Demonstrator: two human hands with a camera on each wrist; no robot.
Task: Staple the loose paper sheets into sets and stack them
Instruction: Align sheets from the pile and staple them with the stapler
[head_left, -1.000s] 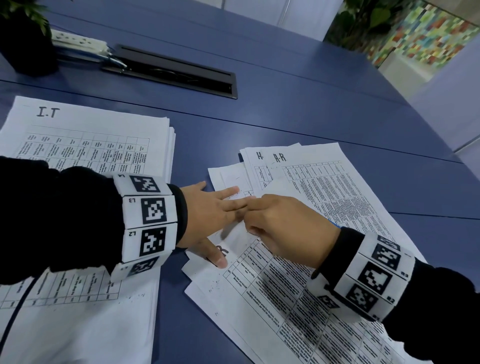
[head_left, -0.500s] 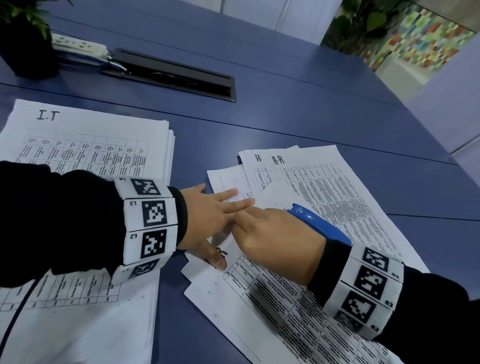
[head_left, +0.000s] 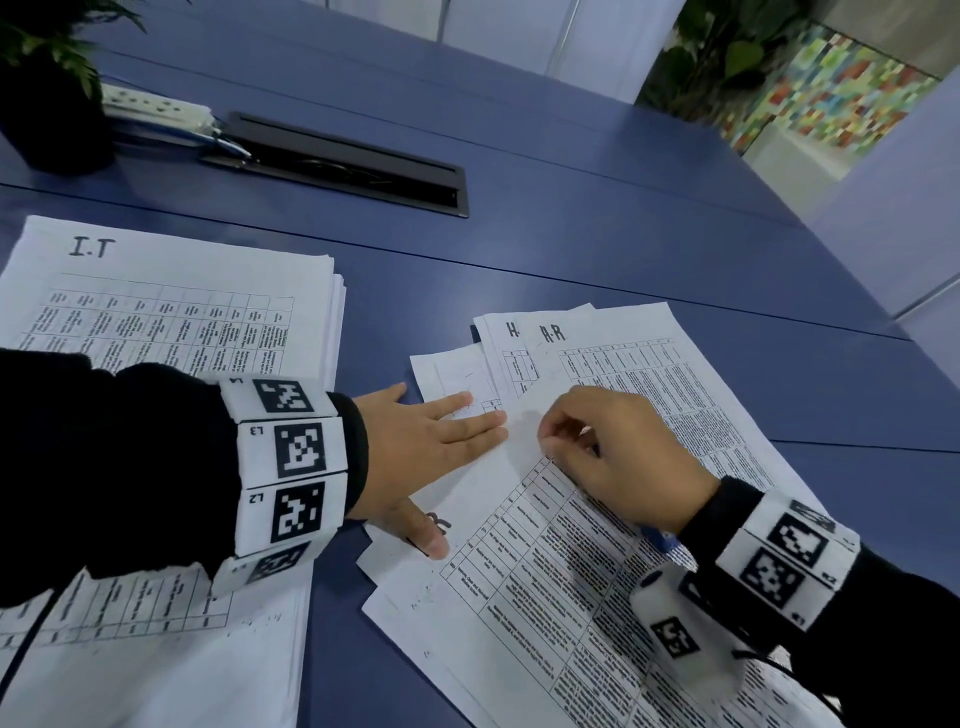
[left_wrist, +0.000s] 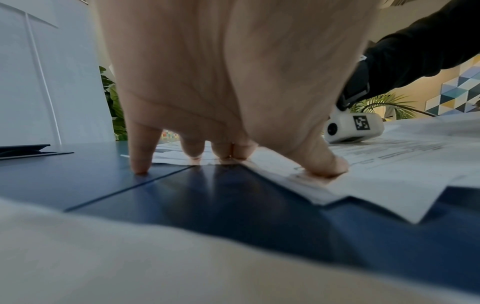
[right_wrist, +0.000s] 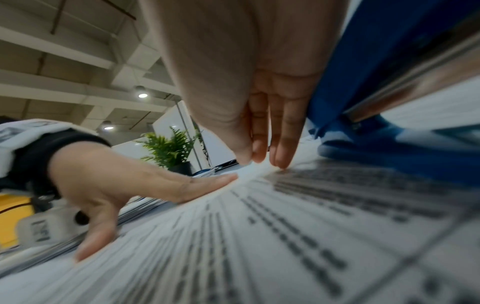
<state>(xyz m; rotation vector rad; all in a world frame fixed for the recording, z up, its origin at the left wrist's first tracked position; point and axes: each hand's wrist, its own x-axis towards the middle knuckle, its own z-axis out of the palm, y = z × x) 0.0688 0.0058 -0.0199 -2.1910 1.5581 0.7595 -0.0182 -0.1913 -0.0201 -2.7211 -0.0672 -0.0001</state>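
Observation:
Loose printed sheets (head_left: 649, 395) headed "A.R" lie fanned out on the blue table (head_left: 571, 234). My left hand (head_left: 457, 452) lies flat on their left edge with its fingers straight, and its thumb presses a lower sheet (left_wrist: 319, 166). My right hand (head_left: 550, 436) is curled, and its thumb and fingers (right_wrist: 253, 160) pinch the raised corner of the top sheet (right_wrist: 259, 226). A blue stapler (right_wrist: 376, 102) lies on the sheets beside and under my right wrist; only a sliver of the stapler (head_left: 662, 540) shows in the head view. A neat pile headed "I.T" (head_left: 156, 322) sits at the left under my left forearm.
A black cable hatch (head_left: 353, 166) is set into the table at the back. A white power strip (head_left: 156, 106) and a potted plant (head_left: 52, 119) stand at the far left. Bare table runs between the two paper piles and behind them.
My right hand has drawn back to the right and curled, now pinching the sheet corner. The stapler, in plain view half a second ago, is mostly hidden under my wrist. My left hand stays flat.

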